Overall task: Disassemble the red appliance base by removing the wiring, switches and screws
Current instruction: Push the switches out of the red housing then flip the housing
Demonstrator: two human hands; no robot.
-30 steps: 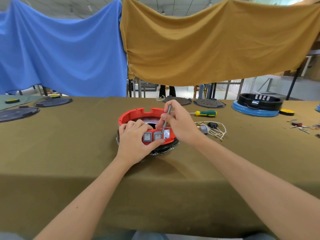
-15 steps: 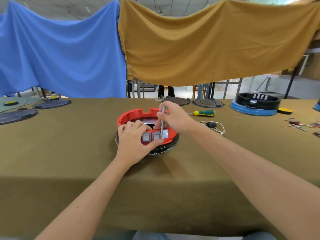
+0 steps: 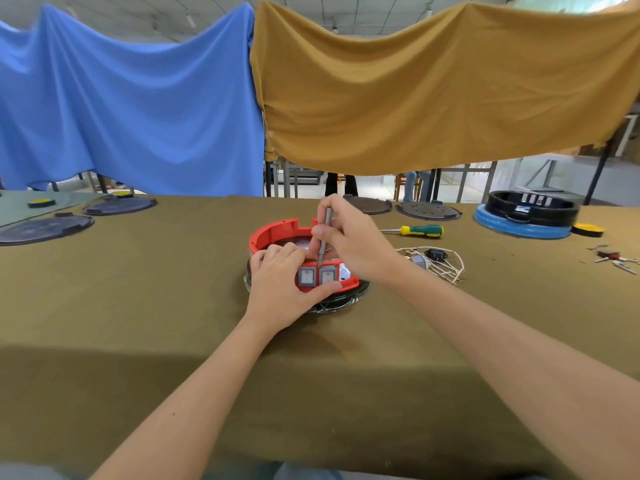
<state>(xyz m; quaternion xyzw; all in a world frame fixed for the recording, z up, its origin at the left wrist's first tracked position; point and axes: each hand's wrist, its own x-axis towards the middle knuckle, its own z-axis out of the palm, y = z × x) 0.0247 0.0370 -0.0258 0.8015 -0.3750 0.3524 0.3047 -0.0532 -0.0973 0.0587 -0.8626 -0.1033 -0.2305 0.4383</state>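
Olive-draped surface [image 3: 138, 306] across the frame, red appliance base [image 3: 273, 233] at centre, my left hand [image 3: 280, 289] curled around its near rim beside two grey switches [image 3: 317, 276], my right hand [image 3: 349, 244] pinching a thin grey tool [image 3: 323, 237] upright above them, loose wiring [image 3: 433, 263] right of centre, green-yellow screwdriver [image 3: 419, 231] behind it.
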